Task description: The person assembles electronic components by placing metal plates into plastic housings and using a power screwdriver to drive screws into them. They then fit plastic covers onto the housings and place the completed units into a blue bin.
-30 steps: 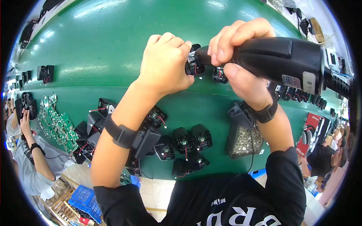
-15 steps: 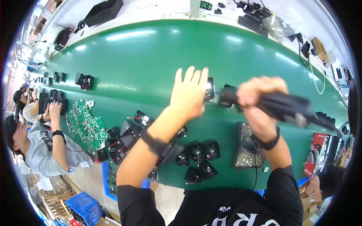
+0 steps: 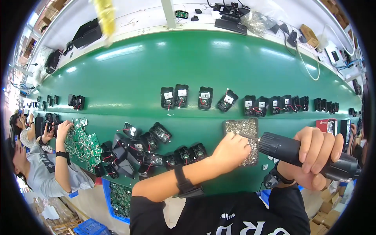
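My right hand [image 3: 319,152] is wrapped round a black electric screwdriver [image 3: 284,148], held nearly level with its bit pointing left. The bit reaches over a tray of small metal screws [image 3: 235,126]. My left hand [image 3: 232,153] is over the same tray, fingers drawn together close to the bit; whatever is between them is too small to make out. Beyond the tray stands a row of open black housings [image 3: 205,98] with white labels and red wires. More black housings [image 3: 152,158] are clustered left of my left forearm.
Green circuit boards [image 3: 84,143] are heaped at the left beside a seated co-worker [image 3: 51,168]. A blue crate of boards [image 3: 106,196] stands below the green table's edge [image 3: 129,182]. A blurred yellow thing [image 3: 104,17] hangs at the top. A red box [image 3: 326,125] is at the right.
My view has shifted. My left hand has left a housing and come to the screw tray. My right hand has brought the screwdriver from the housings down to the tray, still gripping it.
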Demonstrator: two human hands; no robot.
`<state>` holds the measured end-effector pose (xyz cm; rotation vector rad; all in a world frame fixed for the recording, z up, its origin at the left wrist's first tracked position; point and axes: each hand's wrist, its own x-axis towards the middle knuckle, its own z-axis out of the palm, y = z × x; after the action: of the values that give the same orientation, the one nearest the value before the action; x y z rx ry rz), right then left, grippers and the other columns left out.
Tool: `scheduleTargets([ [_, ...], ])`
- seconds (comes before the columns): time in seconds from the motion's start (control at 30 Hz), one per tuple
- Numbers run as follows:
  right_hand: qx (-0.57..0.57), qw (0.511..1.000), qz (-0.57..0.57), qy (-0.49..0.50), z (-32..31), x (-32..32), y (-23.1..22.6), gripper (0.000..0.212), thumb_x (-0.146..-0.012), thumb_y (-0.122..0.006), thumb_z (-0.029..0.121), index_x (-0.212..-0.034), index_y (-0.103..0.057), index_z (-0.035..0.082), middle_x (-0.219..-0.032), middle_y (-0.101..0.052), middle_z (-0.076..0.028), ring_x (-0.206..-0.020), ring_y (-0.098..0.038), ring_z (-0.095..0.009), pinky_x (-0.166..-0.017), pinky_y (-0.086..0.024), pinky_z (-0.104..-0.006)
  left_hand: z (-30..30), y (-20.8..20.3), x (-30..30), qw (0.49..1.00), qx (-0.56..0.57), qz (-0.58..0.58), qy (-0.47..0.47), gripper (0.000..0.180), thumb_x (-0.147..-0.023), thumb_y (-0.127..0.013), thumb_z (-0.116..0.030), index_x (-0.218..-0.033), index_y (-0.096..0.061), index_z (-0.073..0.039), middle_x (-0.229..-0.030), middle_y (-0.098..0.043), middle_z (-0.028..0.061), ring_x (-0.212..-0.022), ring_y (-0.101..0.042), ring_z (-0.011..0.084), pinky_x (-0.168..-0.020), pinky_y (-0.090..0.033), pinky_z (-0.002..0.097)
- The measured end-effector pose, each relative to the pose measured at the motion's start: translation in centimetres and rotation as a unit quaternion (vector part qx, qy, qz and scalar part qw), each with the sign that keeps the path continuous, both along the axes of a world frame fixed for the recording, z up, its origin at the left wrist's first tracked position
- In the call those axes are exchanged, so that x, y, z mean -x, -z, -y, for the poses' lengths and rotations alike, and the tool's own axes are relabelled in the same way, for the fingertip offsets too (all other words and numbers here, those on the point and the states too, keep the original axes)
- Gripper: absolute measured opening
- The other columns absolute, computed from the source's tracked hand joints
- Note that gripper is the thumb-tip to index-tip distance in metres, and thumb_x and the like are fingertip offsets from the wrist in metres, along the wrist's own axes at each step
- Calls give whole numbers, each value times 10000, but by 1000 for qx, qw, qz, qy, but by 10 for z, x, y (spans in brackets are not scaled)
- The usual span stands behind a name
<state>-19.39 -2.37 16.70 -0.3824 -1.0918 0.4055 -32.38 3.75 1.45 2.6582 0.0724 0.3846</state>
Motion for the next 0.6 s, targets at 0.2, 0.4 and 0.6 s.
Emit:
scheduleTargets([
  [0.2,39,999,11,23,7,1,13,404,-691,-740,18,-1015,-510,92,-709,-633,-13,-569,-612,-138,-571,-528,-251,-17,-13,21,946,281,91,-133,167,-771,-713,-79,-931,-665,-68,-786,-645,80,-710,-633,270,-626,-498,375],
  [0.4,47,999,11,8,8,-3,26,398,-705,-736,20,-1018,-500,88,-722,-639,-17,-589,-629,-144,-587,-548,-254,-22,-20,45,638,717,154,-232,133,-934,-625,-72,-1015,-656,29,-892,-709,154,-684,-644,141,-615,-524,253],
  [0.6,32,996,-70,-43,-4,15,35,400,-734,-740,0,-1036,-494,94,-767,-649,-33,-623,-643,-171,-601,-556,-289,-13,-16,64,506,785,324,-151,99,-935,-626,-98,-972,-674,-20,-881,-701,143,-644,-592,188,-574,-452,300],
])
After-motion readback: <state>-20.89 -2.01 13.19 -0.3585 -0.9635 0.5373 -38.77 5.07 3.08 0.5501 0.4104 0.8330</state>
